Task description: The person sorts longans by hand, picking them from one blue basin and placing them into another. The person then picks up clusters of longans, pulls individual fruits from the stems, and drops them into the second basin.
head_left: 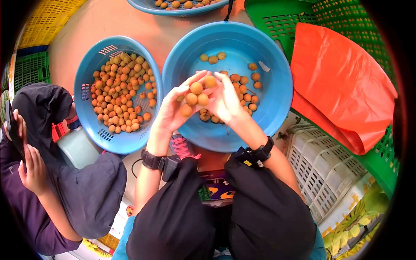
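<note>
1. Blue plastic basin [275, 99], round, smooth-walled, sits in front of the person. The held bunch [197, 96] is above its near left part: several round tan fruits, matte skin, close together.
2. Right grip [170, 110]: clenched lightly round the bunch from its side, fingers curved up and over.
3. Left grip [228, 104]: grasping the same bunch from the opposite side, fingers bent in. Fingertips of both sides come close at the top. Fruit shows between the palms.
4. Black straps, one per wrist: right strap [151, 160], left strap [265, 150]. Each has a boxy black block attached.
5. Loose fruits [243, 80] on the basin bottom, round, brown-tan, some with thin stems. Three sit together near the far left side; more lie behind and beside the hands. Small pale scrap [263, 66] near the right wall.
6. Blue slotted basket [83, 104] just left of the basin. Rigid plastic, oval from this angle, big heap of similar fruits [119, 89] inside. Another blue basket [190, 11] at the far edge, partly cut off, also holding fruit.
7. Red sheet [338, 82], glossy, creased, folded, draped over a green perforated crate [383, 173] on the right. White slatted crate [320, 167] next to it, nearer the person.
8. Co-worker [82, 190] on the left, dark clothes, hands on a thin dark flat object [13, 128]. Can't tell what it is.
</note>
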`<state>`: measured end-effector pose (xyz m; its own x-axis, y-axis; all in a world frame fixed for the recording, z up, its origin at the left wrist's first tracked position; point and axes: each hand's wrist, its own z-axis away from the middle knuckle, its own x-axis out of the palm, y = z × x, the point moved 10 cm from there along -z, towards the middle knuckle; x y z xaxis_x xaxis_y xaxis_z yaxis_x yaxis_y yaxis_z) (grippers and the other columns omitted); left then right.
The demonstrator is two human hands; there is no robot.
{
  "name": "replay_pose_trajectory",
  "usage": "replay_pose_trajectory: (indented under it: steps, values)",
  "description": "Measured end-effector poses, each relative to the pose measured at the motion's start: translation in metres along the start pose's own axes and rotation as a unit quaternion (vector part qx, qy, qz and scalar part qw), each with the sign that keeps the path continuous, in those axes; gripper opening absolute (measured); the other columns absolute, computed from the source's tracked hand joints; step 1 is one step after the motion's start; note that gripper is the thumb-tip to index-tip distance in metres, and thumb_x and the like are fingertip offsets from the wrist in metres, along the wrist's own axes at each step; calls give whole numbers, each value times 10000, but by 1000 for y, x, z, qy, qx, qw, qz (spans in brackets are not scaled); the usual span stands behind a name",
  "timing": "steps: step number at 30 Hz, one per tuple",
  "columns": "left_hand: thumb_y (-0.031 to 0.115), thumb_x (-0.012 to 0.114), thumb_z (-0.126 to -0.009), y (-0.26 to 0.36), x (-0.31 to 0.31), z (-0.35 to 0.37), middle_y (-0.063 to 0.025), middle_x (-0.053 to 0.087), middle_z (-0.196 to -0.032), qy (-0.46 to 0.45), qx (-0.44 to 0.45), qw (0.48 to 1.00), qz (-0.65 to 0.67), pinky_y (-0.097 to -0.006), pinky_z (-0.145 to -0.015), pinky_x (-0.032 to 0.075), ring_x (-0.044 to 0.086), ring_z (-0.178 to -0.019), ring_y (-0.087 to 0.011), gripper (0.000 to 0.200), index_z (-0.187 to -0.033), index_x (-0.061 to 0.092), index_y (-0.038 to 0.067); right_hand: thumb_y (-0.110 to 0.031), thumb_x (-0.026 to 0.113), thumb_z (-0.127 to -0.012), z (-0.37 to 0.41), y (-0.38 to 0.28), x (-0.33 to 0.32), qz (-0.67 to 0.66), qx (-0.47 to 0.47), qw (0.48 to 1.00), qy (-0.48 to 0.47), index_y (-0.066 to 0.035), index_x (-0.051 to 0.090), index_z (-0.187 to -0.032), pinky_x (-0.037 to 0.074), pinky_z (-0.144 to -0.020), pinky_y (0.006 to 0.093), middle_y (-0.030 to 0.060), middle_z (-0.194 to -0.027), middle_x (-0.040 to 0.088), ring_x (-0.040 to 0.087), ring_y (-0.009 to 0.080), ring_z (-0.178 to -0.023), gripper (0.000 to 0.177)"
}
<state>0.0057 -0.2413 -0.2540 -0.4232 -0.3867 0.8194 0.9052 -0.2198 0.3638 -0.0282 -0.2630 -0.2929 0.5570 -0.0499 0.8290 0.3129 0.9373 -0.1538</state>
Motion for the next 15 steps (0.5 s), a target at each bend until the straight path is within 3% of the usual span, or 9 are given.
replay_pose_trajectory:
  steps: [3,7,11,15]
  values:
    - [272,447,-756,1,3,3,-166,281,-1318,-16,-29,999,-14,-399,-942,342,356,-1170,-319,643,-1293,228,-4,-334,339,-859,3,-5,-1,28,9,999,14,-47,490,-1023,455,-765,356,113,-963,545,546,216,-900,363]
    - [288,435,-782,-2,-10,4,-165,405,-1222,5,-36,999,-41,-370,-845,433,481,-1046,-291,576,-1256,304,-13,-308,320,-874,3,-19,-19,134,-39,990,34,-20,481,-1047,457,-771,355,113,-971,543,545,211,-890,372]
    - [297,431,-803,-6,-26,4,-142,498,-1115,61,-38,996,-55,-321,-742,488,558,-918,-245,511,-1208,380,-10,-315,329,-867,11,-21,-15,117,-1,993,-30,-21,471,-1058,457,-767,345,112,-955,557,545,206,-882,378]
    - [303,432,-803,-4,-28,3,-129,499,-1117,75,-27,992,-102,-336,-783,455,520,-987,-236,496,-1189,407,-7,-335,373,-837,15,-29,-15,171,-6,984,-39,-39,459,-1099,431,-770,344,117,-966,563,538,208,-904,403]
